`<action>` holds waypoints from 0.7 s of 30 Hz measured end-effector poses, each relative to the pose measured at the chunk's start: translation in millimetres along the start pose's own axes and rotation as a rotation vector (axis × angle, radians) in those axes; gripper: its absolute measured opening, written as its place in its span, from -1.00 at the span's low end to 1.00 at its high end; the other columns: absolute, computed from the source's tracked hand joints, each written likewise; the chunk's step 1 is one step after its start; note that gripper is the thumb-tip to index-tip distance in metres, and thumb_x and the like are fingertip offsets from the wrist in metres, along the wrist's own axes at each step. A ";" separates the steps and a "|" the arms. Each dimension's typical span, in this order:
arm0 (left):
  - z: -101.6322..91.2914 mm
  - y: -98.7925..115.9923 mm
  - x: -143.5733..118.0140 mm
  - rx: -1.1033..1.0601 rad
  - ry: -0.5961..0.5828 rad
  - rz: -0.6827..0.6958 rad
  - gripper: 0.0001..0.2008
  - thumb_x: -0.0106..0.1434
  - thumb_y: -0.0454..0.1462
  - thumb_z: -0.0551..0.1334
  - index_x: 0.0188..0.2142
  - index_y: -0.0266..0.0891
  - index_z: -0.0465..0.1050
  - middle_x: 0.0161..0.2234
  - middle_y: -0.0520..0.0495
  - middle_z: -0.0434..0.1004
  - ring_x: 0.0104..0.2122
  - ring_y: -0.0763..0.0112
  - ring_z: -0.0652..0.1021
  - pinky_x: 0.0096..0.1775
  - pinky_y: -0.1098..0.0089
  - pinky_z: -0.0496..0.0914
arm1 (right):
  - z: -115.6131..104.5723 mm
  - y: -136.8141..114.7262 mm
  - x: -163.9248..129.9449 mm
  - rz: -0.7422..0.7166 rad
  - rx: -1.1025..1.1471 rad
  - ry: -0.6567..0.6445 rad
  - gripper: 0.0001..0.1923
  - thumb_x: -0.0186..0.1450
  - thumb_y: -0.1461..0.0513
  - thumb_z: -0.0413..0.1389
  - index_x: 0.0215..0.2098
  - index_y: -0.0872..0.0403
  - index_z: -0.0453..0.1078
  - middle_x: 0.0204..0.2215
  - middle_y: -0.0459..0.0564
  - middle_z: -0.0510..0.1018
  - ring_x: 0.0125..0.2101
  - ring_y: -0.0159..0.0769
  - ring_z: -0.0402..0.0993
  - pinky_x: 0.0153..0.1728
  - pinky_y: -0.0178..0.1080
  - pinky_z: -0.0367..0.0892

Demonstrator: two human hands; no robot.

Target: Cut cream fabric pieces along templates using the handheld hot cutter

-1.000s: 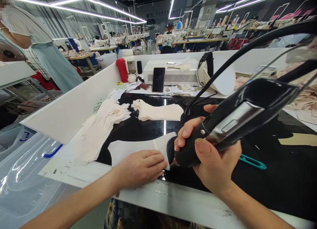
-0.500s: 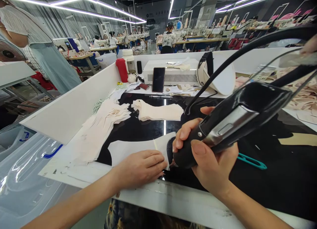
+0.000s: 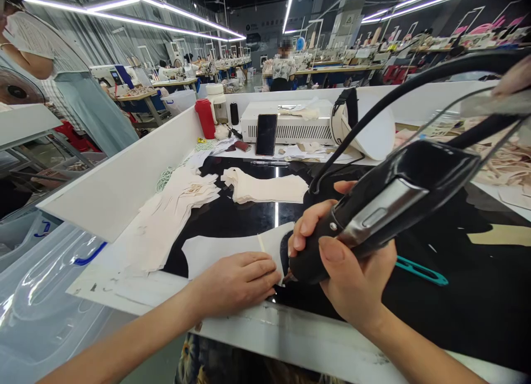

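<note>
My left hand [image 3: 236, 281] lies flat on a white shaped piece [image 3: 224, 251], fingers together and extended, near its right end. A thin cream strip crosses the piece beside my fingers. My right hand [image 3: 357, 284] is wrapped round a black corded handheld tool [image 3: 398, 190] with a silver lever along its side. The tool leans down to the left, and its narrow tip is at the right edge of the white piece, close to my left fingertips. Whether the tip touches the piece is hard to tell. Both lie over a glossy black work surface [image 3: 435, 323].
Behind lie a cream fabric stack [image 3: 269, 186] and, leftward, another fanned pile [image 3: 170, 218]. A teal flat tool [image 3: 423, 270] rests at right. A phone [image 3: 266, 135] leans on a vented white box [image 3: 305, 130]. A cable loops overhead; clear plastic bins [image 3: 50, 295] stand at left.
The handheld tool has tilted slightly, its rear end shifting a little left and down; its tip now shows more plainly at the piece's edge. My left hand stays in place.
</note>
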State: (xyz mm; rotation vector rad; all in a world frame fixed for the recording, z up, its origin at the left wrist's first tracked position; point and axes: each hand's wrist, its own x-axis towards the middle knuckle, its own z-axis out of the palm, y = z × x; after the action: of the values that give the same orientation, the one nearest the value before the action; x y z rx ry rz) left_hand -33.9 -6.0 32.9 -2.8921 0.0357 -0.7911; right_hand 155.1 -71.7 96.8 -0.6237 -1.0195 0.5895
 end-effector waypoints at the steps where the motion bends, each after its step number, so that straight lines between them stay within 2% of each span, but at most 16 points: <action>1: 0.0 -0.1 -0.1 -0.005 0.000 -0.003 -0.78 0.66 -0.32 0.20 0.10 -0.40 0.61 0.03 -0.22 0.76 0.09 0.32 0.73 0.36 0.32 0.56 | 0.2 0.2 -0.4 0.002 0.006 -0.001 -0.49 0.41 0.06 0.48 0.20 -0.13 0.39 -0.36 -0.19 0.55 -0.57 -0.33 0.46 -0.61 -0.24 0.50; 6: -1.5 -0.6 -3.1 -0.033 -0.053 -0.003 -0.77 0.61 -0.33 0.28 0.17 -0.40 0.56 0.07 -0.24 0.74 0.13 0.31 0.71 0.39 0.31 0.51 | 0.6 0.8 -2.4 -0.021 0.001 -0.006 -0.63 0.44 0.12 0.44 0.09 -0.12 0.42 -0.33 -0.18 0.58 -0.54 -0.33 0.50 -0.60 -0.27 0.49; 8: -3.0 -1.1 -5.2 -0.059 -0.076 -0.038 -0.74 0.61 -0.32 0.28 0.21 -0.38 0.53 0.10 -0.25 0.73 0.17 0.31 0.70 0.39 0.32 0.52 | -0.2 0.8 -2.9 -0.017 -0.019 -0.007 -0.63 0.44 0.10 0.45 0.05 -0.12 0.41 -0.33 -0.18 0.58 -0.55 -0.34 0.48 -0.61 -0.27 0.46; 12: -5.7 -2.1 -9.5 -0.134 -0.033 -0.140 -0.73 0.65 -0.30 0.22 0.25 -0.34 0.50 0.12 -0.27 0.72 0.17 0.27 0.70 0.32 0.28 0.59 | -2.5 -0.3 -3.8 -0.002 -0.021 -0.002 -0.59 0.40 0.08 0.49 0.00 -0.10 0.37 -0.33 -0.18 0.59 -0.54 -0.33 0.49 -0.59 -0.26 0.47; 15: -8.1 -2.4 -11.5 -0.152 0.001 -0.165 -0.74 0.68 -0.28 0.18 0.24 -0.32 0.52 0.09 -0.25 0.74 0.12 0.25 0.73 0.25 0.27 0.64 | -2.6 -1.9 -5.0 -0.005 -0.015 -0.006 -0.60 0.41 0.08 0.49 -0.04 -0.09 0.36 -0.33 -0.17 0.59 -0.52 -0.33 0.51 -0.56 -0.25 0.52; 18: -11.2 -2.1 -12.0 -0.154 0.007 -0.150 -0.75 0.69 -0.28 0.17 0.20 -0.34 0.54 0.07 -0.23 0.75 0.09 0.27 0.74 0.25 0.28 0.64 | -0.9 -4.0 -7.1 0.000 -0.010 -0.008 -0.60 0.42 0.07 0.48 -0.01 -0.09 0.37 -0.34 -0.16 0.57 -0.50 -0.33 0.52 -0.56 -0.26 0.52; 21: -13.4 -1.2 -12.3 -0.166 -0.033 -0.123 -0.75 0.69 -0.29 0.17 0.21 -0.34 0.54 0.06 -0.22 0.76 0.11 0.30 0.73 0.31 0.29 0.59 | 1.2 -6.3 -10.3 0.015 -0.015 -0.009 -0.54 0.42 0.04 0.47 0.11 -0.11 0.37 -0.36 -0.17 0.55 -0.53 -0.33 0.49 -0.59 -0.27 0.50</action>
State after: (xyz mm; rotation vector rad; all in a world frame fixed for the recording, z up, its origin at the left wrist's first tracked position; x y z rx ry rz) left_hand -51.3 -5.8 38.2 -3.0884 -0.0855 -0.7959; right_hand 150.8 -83.0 95.7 -0.6427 -1.0286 0.5988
